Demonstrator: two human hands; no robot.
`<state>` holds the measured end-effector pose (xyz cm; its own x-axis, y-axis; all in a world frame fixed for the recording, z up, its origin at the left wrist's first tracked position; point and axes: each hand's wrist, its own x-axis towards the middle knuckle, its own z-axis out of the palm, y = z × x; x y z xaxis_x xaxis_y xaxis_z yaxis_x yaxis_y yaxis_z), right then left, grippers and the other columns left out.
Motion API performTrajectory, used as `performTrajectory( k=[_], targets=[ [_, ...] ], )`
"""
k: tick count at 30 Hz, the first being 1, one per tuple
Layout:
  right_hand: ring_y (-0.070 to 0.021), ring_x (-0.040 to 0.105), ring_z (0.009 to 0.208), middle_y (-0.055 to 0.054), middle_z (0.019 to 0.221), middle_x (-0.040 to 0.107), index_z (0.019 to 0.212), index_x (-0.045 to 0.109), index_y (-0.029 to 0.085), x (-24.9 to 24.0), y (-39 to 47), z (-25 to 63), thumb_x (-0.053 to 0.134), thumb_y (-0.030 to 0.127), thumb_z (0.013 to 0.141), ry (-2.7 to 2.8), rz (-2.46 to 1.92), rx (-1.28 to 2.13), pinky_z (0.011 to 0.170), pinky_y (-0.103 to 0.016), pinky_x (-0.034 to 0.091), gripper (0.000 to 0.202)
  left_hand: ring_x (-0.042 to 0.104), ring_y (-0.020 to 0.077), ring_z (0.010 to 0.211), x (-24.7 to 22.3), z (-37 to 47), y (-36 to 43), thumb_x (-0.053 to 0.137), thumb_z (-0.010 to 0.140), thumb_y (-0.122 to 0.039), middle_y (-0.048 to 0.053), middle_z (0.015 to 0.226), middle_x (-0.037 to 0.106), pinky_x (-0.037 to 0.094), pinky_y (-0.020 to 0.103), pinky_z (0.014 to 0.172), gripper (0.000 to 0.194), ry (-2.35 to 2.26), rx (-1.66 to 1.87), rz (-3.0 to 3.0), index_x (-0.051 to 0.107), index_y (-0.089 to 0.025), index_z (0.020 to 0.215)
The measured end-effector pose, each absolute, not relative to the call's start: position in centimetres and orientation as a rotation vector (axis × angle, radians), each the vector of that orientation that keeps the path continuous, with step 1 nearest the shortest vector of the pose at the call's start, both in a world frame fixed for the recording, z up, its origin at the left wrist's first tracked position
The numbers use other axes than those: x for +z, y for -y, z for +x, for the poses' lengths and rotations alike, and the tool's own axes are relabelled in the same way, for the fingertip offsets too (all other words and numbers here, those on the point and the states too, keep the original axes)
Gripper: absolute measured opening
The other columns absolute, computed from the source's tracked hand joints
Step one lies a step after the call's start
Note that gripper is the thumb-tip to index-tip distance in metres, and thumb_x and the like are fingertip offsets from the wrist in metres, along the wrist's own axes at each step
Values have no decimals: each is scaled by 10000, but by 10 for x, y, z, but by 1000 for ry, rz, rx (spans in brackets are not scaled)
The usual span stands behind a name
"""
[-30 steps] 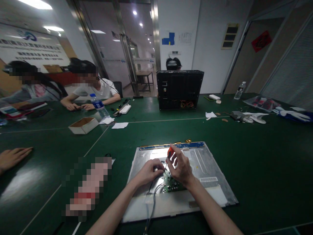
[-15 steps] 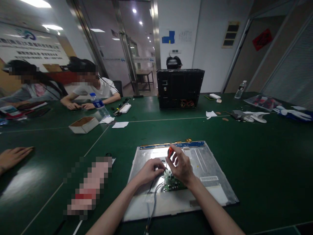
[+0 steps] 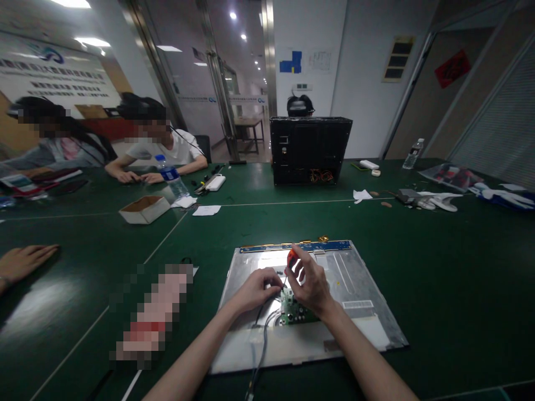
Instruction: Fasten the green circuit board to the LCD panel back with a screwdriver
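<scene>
A flat silver display panel [image 3: 363, 289] lies on the green table in front of me, a blue circuit strip [image 3: 334, 246] along its far edge. On the panel sits a green circuit board [image 3: 291, 315], with dark cables [image 3: 264, 348] trailing toward me. My right hand [image 3: 311, 281] is closed around the red handle of a screwdriver [image 3: 292, 258], its thin shaft pointing down at the board's upper left corner. Beside that tip, my left hand [image 3: 261, 289] has its fingers pinched together; whatever they grip is too small or hidden to name.
A black equipment case [image 3: 311, 150] stands upright across the table. To the left are an open box [image 3: 144, 210], a water bottle [image 3: 171, 175] and a blurred pink packet [image 3: 161, 306]. Another person's hand [image 3: 29, 262] rests at the left edge. White gloves [image 3: 434, 199] lie at right.
The view has shifted very slightly. Both my hands and the screwdriver keep the same place on the panel. The other person's hand at left has moved slightly.
</scene>
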<state>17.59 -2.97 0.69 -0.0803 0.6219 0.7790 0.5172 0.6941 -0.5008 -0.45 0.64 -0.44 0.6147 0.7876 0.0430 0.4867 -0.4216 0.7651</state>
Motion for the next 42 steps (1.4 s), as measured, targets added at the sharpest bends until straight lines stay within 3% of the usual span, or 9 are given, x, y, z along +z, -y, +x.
performTrajectory(
  k=[7, 17, 29, 37, 42],
  targets=[
    [-109, 504, 531, -14, 867, 598, 1408, 309, 261, 4, 28, 176, 524, 161, 866, 1748, -900, 74, 464, -237, 457, 592, 587, 194, 835, -3, -3, -6, 620, 775, -93, 31, 868, 668, 442, 298, 816, 112, -981, 497, 2096, 697, -168, 808],
    [-123, 564, 554, -33, 865, 625, 1439, 276, 231, 6, 31, 175, 498, 142, 853, 1757, -912, 101, 472, -243, 486, 633, 586, 199, 819, -1, -2, -4, 619, 763, -122, 30, 833, 662, 442, 286, 779, 77, -1016, 498, 2101, 682, -166, 765],
    [-113, 522, 520, -20, 847, 587, 1420, 300, 255, 4, 28, 174, 520, 202, 887, 1716, -907, 65, 445, -234, 455, 580, 589, 200, 833, -2, -3, -5, 629, 773, -112, 35, 851, 666, 434, 292, 796, 87, -999, 510, 2115, 695, -160, 806],
    [-139, 596, 583, -29, 819, 623, 1442, 277, 211, 5, 30, 174, 462, 130, 853, 1721, -928, 135, 480, -241, 503, 623, 581, 189, 803, 0, -2, -3, 634, 750, -98, 19, 811, 656, 431, 284, 774, 82, -1036, 505, 2112, 686, -159, 767],
    [-127, 570, 537, -19, 818, 617, 1450, 239, 211, 2, 28, 174, 485, 143, 859, 1712, -931, 133, 454, -237, 483, 644, 581, 189, 799, 0, -2, -3, 637, 750, -105, 21, 808, 656, 432, 287, 785, 74, -1028, 512, 2105, 688, -157, 762]
  ],
)
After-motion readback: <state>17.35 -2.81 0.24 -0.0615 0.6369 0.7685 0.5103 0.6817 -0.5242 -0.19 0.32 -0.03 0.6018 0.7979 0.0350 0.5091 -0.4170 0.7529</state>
